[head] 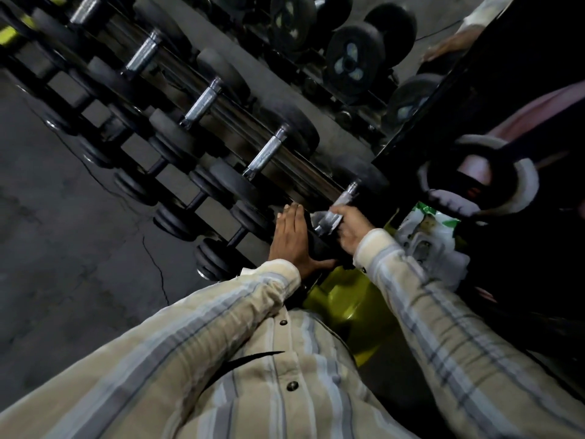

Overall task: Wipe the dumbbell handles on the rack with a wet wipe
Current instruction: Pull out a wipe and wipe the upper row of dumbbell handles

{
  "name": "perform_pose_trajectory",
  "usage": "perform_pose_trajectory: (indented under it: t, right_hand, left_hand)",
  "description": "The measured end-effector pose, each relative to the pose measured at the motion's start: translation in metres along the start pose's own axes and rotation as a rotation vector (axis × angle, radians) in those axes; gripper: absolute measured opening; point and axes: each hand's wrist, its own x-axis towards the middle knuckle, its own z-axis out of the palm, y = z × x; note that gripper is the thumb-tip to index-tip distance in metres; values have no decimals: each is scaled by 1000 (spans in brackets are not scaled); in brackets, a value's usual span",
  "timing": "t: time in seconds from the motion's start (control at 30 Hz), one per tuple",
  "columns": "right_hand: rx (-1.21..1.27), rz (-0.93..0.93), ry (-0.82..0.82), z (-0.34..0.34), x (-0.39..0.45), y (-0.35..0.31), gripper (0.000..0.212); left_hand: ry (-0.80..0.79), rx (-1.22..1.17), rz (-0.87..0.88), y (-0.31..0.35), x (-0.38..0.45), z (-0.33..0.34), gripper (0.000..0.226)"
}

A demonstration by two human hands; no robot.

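Note:
A rack (221,103) carries a row of black dumbbells with knurled metal handles. My right hand (351,229) holds a white wet wipe (329,218) wrapped around the handle of the nearest dumbbell (343,199). My left hand (289,242) lies flat, fingers together, against that dumbbell's near black weight head (319,245). Another handle (264,156) is bare and shiny further up the rack, and a third handle (201,104) is beyond it.
A lower tier of smaller dumbbells (177,217) runs along the left. A green and white wipes packet (424,229) lies right of my right hand. A yellow-green object (348,302) sits below my hands. More dumbbells (354,55) stand at the top.

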Motion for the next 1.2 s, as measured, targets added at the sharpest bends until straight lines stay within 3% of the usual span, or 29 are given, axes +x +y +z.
perform_pose_trajectory:
  t: [0.03, 0.1, 0.2, 0.27, 0.33, 0.4, 0.5, 0.6, 0.7, 0.73, 0.83, 0.9, 0.97, 1.07, 1.13, 1.2]
  right_hand:
    - [-109, 12, 45, -7, 5, 7, 28]
    - [-258, -43, 197, -13, 2, 7, 5]
    - [-563, -263, 313, -17, -16, -3, 10]
    - [-940, -617, 401, -17, -32, -10, 18]
    - [-1290, -1103, 479, -17, -35, -15, 30]
    - [-1610, -1325, 405, -23, -14, -14, 38]
    - [-1963, -958, 269, -27, 4, -12, 56]
    - [-1904, -971, 218, -14, 1, -13, 66]
    - [-1992, -842, 21, 6, -13, -22, 96]
    - [-2032, -831, -69, 7, -16, -21, 98]
    - [-2052, -989, -241, -8, -22, -15, 86]
    - [-1959, -986, -187, -20, -23, -21, 80]
    - [-1869, -882, 13, -18, -20, -37, 85]
    - [-2032, -745, 183, 4, -16, -48, 106]
    - [-2154, -723, 109, 16, -18, -35, 106]
    - [-2096, -711, -63, 18, -19, -16, 102]
  left_hand:
    - [-5, 4, 3, -1, 1, 0, 145]
    - [-4, 3, 7, -2, 1, 1, 145]
    - [-15, 3, 7, -2, 0, 2, 147]
    - [-9, 1, 7, -2, 1, 2, 149]
    - [-6, 1, 3, -2, 1, 1, 148]
    - [-12, 3, 2, -2, 0, 2, 147]
    - [-12, 0, 18, -1, 0, 1, 143]
    - [-21, -4, 17, -2, 1, 2, 135]
    - [45, -64, 16, -8, 1, 10, 101]
    - [69, -73, 20, -10, 1, 13, 93]
    - [43, -48, 32, -13, 4, 15, 101]
    - [17, -34, 37, -11, 4, 12, 118]
    - [26, -34, 41, -9, 3, 12, 134]
    - [16, -41, 17, -7, 1, 10, 127]
    - [42, -59, 21, -10, 2, 12, 107]
    - [96, -71, 10, -13, 6, 18, 89]
